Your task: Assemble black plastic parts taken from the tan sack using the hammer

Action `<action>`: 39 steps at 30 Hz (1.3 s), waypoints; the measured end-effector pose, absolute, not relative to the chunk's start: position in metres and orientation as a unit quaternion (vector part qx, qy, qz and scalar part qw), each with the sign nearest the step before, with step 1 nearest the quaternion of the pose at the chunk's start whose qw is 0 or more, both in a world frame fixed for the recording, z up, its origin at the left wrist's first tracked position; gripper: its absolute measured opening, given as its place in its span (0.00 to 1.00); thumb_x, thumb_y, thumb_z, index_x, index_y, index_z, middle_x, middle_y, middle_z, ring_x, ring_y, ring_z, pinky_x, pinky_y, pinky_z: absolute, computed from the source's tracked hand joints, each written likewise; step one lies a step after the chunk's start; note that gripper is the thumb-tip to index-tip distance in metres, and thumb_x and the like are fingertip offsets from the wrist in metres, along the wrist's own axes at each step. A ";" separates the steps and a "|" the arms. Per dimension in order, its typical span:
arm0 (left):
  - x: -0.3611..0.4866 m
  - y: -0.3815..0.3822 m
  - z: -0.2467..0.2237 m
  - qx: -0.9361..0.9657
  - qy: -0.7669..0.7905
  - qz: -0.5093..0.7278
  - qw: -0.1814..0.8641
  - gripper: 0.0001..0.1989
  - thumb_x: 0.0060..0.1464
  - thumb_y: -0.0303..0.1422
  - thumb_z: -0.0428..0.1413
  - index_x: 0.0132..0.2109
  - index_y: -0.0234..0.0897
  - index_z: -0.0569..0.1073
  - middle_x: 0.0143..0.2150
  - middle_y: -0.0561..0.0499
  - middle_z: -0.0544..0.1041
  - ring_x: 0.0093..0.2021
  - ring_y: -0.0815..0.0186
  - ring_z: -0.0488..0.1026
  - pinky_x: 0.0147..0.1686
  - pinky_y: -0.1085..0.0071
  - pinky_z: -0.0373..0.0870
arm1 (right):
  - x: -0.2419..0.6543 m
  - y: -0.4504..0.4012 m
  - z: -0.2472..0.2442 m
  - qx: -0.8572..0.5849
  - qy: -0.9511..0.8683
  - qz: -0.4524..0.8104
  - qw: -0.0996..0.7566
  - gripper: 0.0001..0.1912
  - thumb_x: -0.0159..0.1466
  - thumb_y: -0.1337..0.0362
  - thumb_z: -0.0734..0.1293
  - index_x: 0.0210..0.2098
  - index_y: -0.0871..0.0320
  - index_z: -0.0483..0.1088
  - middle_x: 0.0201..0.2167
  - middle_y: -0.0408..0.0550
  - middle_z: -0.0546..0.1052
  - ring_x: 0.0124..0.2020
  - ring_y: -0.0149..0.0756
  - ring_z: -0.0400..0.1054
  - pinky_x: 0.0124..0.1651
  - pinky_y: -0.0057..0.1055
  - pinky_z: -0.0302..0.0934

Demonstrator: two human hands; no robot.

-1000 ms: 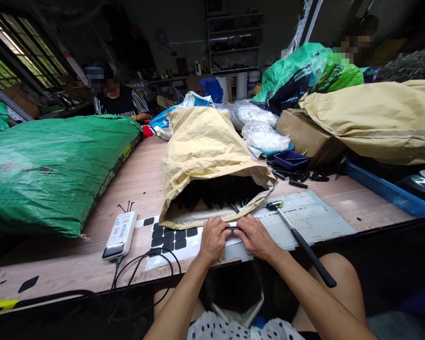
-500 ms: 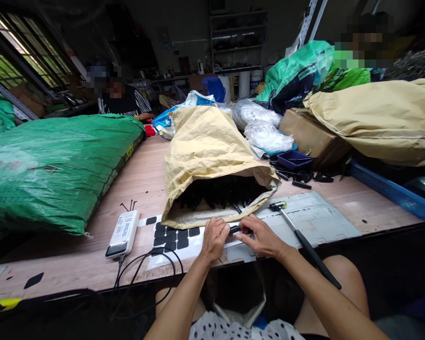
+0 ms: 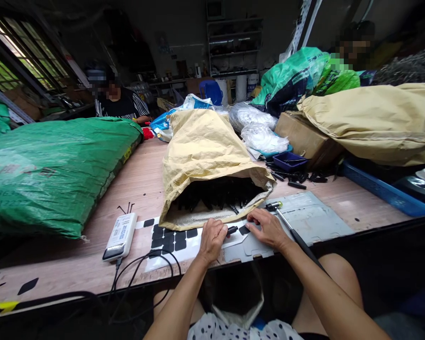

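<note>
The bench (image 3: 147, 174) spreads beyond and to both sides of the two grips. A bulging green sack (image 3: 56, 174) fills the space far left of the left grip, and a second tan sack (image 3: 375, 125) lies well off beyond and right of the right grip, with a cardboard box (image 3: 306, 134) beside it. Straight ahead of both grips, an open paper sack (image 3: 201, 146) full of dark pieces stands in the way, its lower lip just beyond the left knuckles. A blue tray (image 3: 382, 190) sits well to the right; nearer, a hammer (image 3: 300, 241) has its head just beyond the right grip, its handle running behind the right forearm. The white device (image 3: 119, 236) stands apart, left of the left grip. The black piece (image 3: 233, 230) pokes out rightward from the left grip (image 3: 212, 240) — clamped between thumb and fingers. The right grip (image 3: 268, 230) has thumb and fingertips slightly parted — half a second ago they were at the piece; now there is a gap. In it shows a dark flat patch (image 3: 244, 230); whether the right thumb touches it, I cannot tell.
</note>
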State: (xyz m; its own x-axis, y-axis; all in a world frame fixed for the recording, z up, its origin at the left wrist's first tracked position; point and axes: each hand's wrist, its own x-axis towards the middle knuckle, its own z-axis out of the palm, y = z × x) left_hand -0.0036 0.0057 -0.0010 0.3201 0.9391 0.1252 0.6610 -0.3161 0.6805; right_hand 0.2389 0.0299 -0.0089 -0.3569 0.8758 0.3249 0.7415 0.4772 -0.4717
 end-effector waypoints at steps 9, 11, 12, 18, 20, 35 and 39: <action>0.012 -0.020 0.030 0.782 0.522 0.250 0.231 0.10 0.63 0.38 0.52 0.38 0.41 0.76 0.39 0.48 0.77 0.47 0.55 0.67 0.49 0.59 0.60 | 0.240 0.034 -0.013 -0.510 -0.797 0.148 0.287 0.05 0.64 0.63 0.65 0.32 0.56 0.69 0.28 0.42 0.70 0.33 0.34 0.61 0.39 0.31 0.54; 0.018 -0.045 0.038 0.791 0.491 0.235 0.279 0.08 0.61 0.38 0.54 0.42 0.42 0.76 0.41 0.48 0.78 0.46 0.56 0.70 0.48 0.61 0.63 | 0.239 0.033 -0.014 -0.511 -0.797 0.144 0.289 0.04 0.64 0.64 0.64 0.33 0.56 0.69 0.28 0.42 0.70 0.33 0.34 0.62 0.40 0.31 0.55; 0.021 -0.059 0.036 0.791 0.476 0.217 0.318 0.08 0.61 0.39 0.54 0.42 0.43 0.76 0.40 0.49 0.79 0.44 0.57 0.71 0.45 0.63 0.64 | 0.239 0.033 -0.014 -0.511 -0.797 0.142 0.290 0.04 0.64 0.63 0.65 0.33 0.56 0.69 0.28 0.42 0.70 0.33 0.34 0.62 0.40 0.31 0.55; 0.028 -0.107 -0.047 0.667 0.588 0.070 0.453 0.07 0.55 0.36 0.57 0.40 0.43 0.78 0.35 0.53 0.80 0.35 0.61 0.75 0.34 0.68 0.66 | 0.240 0.033 -0.015 -0.508 -0.799 0.134 0.293 0.04 0.63 0.63 0.65 0.32 0.55 0.69 0.27 0.42 0.69 0.33 0.34 0.62 0.38 0.31 0.54; 0.026 -0.106 -0.079 0.617 0.655 0.033 0.435 0.09 0.57 0.37 0.56 0.42 0.42 0.78 0.37 0.49 0.80 0.40 0.57 0.77 0.39 0.65 0.68 | 0.240 0.033 -0.015 -0.507 -0.798 0.133 0.296 0.04 0.63 0.63 0.65 0.32 0.55 0.69 0.27 0.42 0.69 0.32 0.34 0.62 0.38 0.31 0.54; -0.022 0.030 0.043 0.652 0.710 0.240 0.112 0.13 0.61 0.38 0.54 0.46 0.37 0.78 0.43 0.43 0.79 0.43 0.56 0.75 0.43 0.64 0.68 | 0.239 0.032 -0.014 -0.513 -0.796 0.135 0.291 0.04 0.63 0.64 0.65 0.32 0.56 0.69 0.27 0.42 0.68 0.33 0.35 0.61 0.39 0.31 0.53; -0.043 0.072 0.035 0.566 0.812 0.133 0.048 0.16 0.60 0.40 0.54 0.48 0.35 0.78 0.48 0.35 0.78 0.47 0.47 0.76 0.42 0.59 0.68 | 0.239 0.033 -0.013 -0.510 -0.793 0.143 0.300 0.03 0.62 0.66 0.66 0.31 0.56 0.68 0.27 0.42 0.68 0.33 0.34 0.61 0.39 0.31 0.53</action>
State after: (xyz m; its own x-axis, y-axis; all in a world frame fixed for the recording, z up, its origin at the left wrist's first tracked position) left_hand -0.0427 0.0723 0.0355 -0.3553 0.9320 0.0720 0.9065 0.3247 0.2697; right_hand 0.2393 0.0327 -0.0131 -0.2991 0.8953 0.3301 0.7240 0.4382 -0.5327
